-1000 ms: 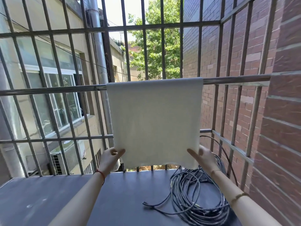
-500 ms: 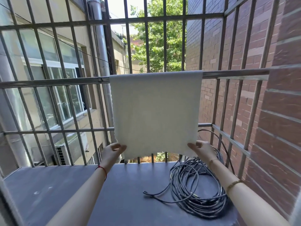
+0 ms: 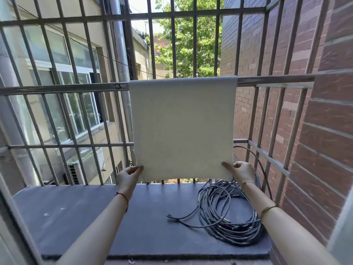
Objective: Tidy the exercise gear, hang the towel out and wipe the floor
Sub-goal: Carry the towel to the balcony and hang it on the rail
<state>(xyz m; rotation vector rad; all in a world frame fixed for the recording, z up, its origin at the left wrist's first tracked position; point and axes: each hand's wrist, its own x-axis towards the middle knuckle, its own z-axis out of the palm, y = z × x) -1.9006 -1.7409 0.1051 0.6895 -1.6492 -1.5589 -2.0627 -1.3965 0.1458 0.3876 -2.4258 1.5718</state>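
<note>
A white towel (image 3: 182, 127) hangs over the horizontal rail (image 3: 65, 88) of a barred window cage. The left hand (image 3: 128, 178) and right hand (image 3: 241, 171) pinch its 2 bottom corners, fingers closed on the cloth. A coiled cable (image 3: 229, 213) lies on the ledge (image 3: 76, 217) below.

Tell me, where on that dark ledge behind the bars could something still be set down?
The ledge is bare on its left half, from the left bars across to the left hand and forearm. The right side is crowded: a cable coil fills it up to the brick wall. Both hands, the right hand too, pinch the lower corners of the towel.
</note>
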